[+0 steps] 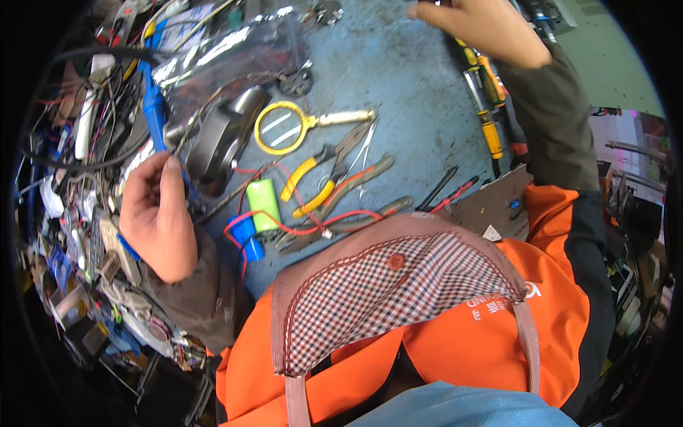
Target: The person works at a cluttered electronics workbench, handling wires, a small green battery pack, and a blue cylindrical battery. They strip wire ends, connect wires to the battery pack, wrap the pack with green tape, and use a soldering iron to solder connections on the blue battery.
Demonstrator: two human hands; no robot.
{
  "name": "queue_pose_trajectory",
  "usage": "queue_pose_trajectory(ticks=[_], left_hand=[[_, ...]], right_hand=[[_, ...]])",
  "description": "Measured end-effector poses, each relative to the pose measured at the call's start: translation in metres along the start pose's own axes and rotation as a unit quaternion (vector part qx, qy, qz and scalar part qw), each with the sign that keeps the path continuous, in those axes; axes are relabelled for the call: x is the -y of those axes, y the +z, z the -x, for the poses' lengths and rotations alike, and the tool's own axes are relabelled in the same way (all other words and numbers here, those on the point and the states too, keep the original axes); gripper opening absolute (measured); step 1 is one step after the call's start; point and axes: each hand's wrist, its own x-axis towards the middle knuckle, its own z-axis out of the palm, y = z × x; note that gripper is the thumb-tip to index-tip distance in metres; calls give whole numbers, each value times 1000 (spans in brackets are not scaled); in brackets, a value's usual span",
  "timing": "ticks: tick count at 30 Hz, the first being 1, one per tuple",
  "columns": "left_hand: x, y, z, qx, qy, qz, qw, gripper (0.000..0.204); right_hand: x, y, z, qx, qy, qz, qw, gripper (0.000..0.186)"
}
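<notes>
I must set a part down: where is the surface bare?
The widest bare patch of blue surface lies between the magnifying glass and the yellow screwdriver. It's crowded around the yellow-handled pliers and left of the left hand.

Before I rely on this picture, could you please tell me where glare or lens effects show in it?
In the head view, white glare streaks the clear plastic bag, and two bright bars cross the lens of the magnifying glass; in the same head view, the fisheye corners fall to black, and the top edge crops the right hand.
</notes>
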Motion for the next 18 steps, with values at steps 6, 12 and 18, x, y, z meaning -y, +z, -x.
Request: queue_pose_trajectory(ticks=[6,12,18], left_hand=[[-19,0,4,-112,74,102,986,18],[-25,-1,7,-44,78,106,990,15],[-59,-3,-3,122,147,-230,954,15]], right_hand=[[39,55,68,82,-172,-45,981,33],[52,96,95,-6,-75,-142,987,39],[48,123,70,-122,-46,-109,986,31]])
